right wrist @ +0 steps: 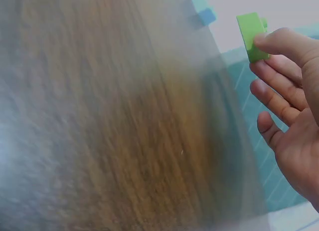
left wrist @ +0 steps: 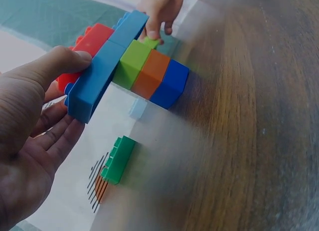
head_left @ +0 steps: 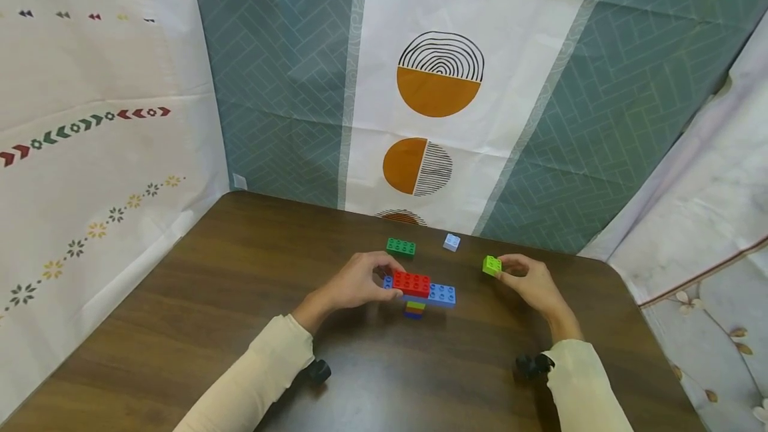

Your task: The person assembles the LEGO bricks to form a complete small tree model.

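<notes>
My left hand [head_left: 365, 281] pinches one end of a toy brick build between thumb and fingers. A red brick [head_left: 411, 283] tops it, bridging a light blue layer [head_left: 443, 295] that shows a seam in the left wrist view. Under that layer are a lime brick [left wrist: 132, 64], an orange brick [left wrist: 151, 74] and a dark blue brick [left wrist: 170, 84]. Whether the lowest brick touches the table, I cannot tell. Off to the right, my right hand [head_left: 533, 284] pinches a small lime green brick [head_left: 492, 265] between thumb and fingers, above the table.
Behind the build, a green brick [head_left: 401, 247] lies on the brown wooden table [head_left: 288, 252]. A small pale blue brick [head_left: 452, 242] lies to its right, near the back edge. Patterned cloths [head_left: 276, 72] hang behind the table and along both sides.
</notes>
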A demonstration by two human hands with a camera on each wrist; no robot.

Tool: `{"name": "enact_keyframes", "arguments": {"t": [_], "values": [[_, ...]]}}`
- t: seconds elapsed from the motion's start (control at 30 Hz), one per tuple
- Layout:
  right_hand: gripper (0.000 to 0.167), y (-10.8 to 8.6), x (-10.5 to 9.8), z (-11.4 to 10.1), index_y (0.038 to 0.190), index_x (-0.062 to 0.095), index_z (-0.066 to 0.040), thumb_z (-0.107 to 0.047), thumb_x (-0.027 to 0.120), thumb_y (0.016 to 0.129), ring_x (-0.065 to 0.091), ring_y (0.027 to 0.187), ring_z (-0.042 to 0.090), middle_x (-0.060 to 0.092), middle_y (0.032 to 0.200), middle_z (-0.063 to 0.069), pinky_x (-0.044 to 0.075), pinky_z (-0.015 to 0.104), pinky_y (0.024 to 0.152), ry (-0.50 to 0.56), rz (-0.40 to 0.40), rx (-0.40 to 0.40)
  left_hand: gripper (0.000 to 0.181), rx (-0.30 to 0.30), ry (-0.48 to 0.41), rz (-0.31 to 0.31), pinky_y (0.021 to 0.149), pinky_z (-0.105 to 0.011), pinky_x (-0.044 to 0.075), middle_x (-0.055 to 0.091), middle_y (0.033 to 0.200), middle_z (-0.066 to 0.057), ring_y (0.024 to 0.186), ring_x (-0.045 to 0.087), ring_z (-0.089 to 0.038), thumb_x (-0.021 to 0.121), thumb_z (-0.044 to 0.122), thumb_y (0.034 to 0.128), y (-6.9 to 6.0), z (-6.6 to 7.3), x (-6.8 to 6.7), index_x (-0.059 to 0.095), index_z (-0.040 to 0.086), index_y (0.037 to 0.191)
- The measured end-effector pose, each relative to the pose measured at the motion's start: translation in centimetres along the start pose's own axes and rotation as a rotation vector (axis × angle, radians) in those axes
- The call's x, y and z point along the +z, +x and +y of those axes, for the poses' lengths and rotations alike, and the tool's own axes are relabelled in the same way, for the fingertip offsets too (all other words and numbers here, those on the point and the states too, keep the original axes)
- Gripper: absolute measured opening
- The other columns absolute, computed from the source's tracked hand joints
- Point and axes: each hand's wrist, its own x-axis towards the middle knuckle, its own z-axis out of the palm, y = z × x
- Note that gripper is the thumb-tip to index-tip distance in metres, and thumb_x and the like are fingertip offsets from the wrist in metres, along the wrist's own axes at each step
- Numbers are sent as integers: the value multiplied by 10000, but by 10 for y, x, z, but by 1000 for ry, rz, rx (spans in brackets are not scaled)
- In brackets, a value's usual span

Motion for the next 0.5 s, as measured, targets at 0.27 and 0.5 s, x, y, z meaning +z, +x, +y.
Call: {"name": "enact_keyframes", "arguments": {"t": [0.27, 0.5], "values": [[355, -12, 9, -31, 1225, 707, -82, -183, 797, 897, 615, 961, 205, 735, 1079, 141, 483, 286, 760, -27, 14, -128, 324, -1, 2, 3, 925, -413, 583, 692, 1098, 53, 1021, 598, -150, 832, 256, 861, 0, 0, 0, 719, 185, 1156], [352, -27, 20, -59, 1224, 698, -122, -173, 802, 892, 615, 946, 217, 731, 1083, 96, 496, 261, 734, 8, -15, -180, 329, 5, 4, 3, 900, -403, 595, 695, 1103, 48, 1017, 597, -152, 834, 264, 861, 0, -1, 2, 723, 182, 1160]]}}
